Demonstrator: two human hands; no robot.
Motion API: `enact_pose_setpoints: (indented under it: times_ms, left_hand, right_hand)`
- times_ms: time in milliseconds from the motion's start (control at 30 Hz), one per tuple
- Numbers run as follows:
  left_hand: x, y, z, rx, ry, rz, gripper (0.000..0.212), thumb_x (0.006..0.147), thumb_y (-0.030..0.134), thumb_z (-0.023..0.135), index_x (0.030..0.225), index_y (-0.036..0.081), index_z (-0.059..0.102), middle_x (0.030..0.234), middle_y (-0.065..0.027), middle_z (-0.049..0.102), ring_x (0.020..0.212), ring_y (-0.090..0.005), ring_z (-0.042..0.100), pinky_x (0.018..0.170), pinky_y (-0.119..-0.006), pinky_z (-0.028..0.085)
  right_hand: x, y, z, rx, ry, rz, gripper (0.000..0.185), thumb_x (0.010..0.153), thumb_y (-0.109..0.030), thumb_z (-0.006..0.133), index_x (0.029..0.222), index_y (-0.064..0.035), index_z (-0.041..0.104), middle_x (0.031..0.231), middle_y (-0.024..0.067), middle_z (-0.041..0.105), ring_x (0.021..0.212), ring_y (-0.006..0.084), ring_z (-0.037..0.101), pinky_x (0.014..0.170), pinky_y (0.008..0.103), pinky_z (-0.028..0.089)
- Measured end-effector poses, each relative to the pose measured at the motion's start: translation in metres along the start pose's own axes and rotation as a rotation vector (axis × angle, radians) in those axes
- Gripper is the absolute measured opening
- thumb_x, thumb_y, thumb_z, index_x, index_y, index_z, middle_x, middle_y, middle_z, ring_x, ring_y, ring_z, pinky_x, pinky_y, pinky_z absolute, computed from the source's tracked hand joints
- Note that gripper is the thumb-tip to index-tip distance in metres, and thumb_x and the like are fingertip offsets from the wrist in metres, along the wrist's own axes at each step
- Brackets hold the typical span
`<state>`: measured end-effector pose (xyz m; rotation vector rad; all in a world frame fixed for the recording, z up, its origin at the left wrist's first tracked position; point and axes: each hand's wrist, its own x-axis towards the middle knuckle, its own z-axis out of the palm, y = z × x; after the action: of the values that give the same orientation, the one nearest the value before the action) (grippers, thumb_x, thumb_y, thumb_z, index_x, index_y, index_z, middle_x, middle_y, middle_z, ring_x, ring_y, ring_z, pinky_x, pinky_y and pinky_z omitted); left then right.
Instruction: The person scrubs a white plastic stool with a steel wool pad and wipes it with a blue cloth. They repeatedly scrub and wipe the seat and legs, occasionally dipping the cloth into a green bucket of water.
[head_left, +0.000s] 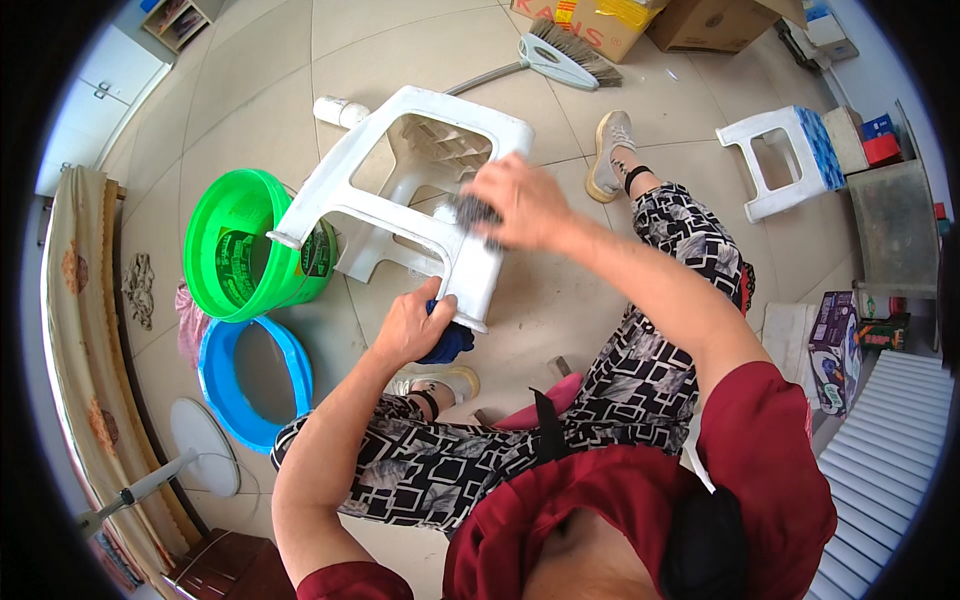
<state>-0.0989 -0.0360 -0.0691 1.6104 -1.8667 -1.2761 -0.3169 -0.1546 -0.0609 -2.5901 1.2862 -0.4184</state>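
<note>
A white plastic stool (420, 217) is tipped on its side in front of me, legs towards the left and near side. My left hand (412, 324) grips one of its legs near the foot, with a dark blue cloth (448, 343) bunched under the palm. Blurred by motion, my right hand (521, 201) presses a dark grey scouring pad (476, 214) onto the upper part of the same leg. Wet, foamy marks show beside the pad. The ribbed underside of the seat is visible through the side opening.
A green bucket (196, 247) and a blue basin (300, 367) of murky water stand at left. Beyond the stool lie a white bottle (341, 112) and a broom (559, 60). Another stool (787, 161) is at right, cardboard boxes (705, 30) behind, a fan base (202, 446) near left.
</note>
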Motion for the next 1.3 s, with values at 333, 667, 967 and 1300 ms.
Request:
enact_pose_setpoints:
  times_ms: [333,667,967,1300]
  left_hand:
    - [0.001,-0.006,0.003,0.006,-0.004,-0.001,0.032,0.089,0.028,0.05,0.102,-0.001,0.055,0.086,-0.0303,0.06,0.087,-0.047,0.057,0.079,-0.046,0.045]
    - [0.007,0.0,0.002,0.007,0.011,0.048,0.032,0.089,0.031,0.05,0.095,-0.001,0.055,0.081,-0.031,0.058,0.083,-0.0489,0.056,0.076,-0.048,0.044]
    - [-0.002,0.0,0.0,0.023,-0.009,0.002,0.036,0.09,0.035,0.052,0.095,0.0,0.058,0.082,-0.03,0.06,0.083,-0.0466,0.058,0.075,-0.046,0.046]
    - [-0.045,0.03,-0.114,-0.501,0.383,-0.132,0.028,0.091,0.032,0.058,0.089,0.005,0.062,0.084,-0.006,0.06,0.077,-0.0129,0.055,0.074,-0.028,0.047]
  right_hand:
    - [-0.006,-0.007,0.003,-0.022,-0.011,-0.013,0.043,0.064,-0.036,0.075,0.103,-0.02,0.067,0.104,0.0016,0.062,0.105,0.0269,0.053,0.088,0.0392,0.047]
    - [0.026,0.062,-0.017,-0.061,0.09,0.429,0.045,0.071,-0.037,0.071,0.107,-0.0121,0.066,0.11,0.0061,0.061,0.105,0.0311,0.052,0.087,0.0421,0.048]
    - [-0.032,-0.003,0.009,0.189,0.229,-0.015,0.047,0.067,-0.034,0.076,0.109,-0.0168,0.065,0.105,0.0033,0.061,0.104,0.0257,0.053,0.09,0.0386,0.047]
    - [-0.064,0.084,-0.072,1.108,0.241,0.569,0.033,0.075,-0.016,0.076,0.101,0.0003,0.066,0.088,0.0057,0.068,0.076,0.0129,0.065,0.07,0.0268,0.053]
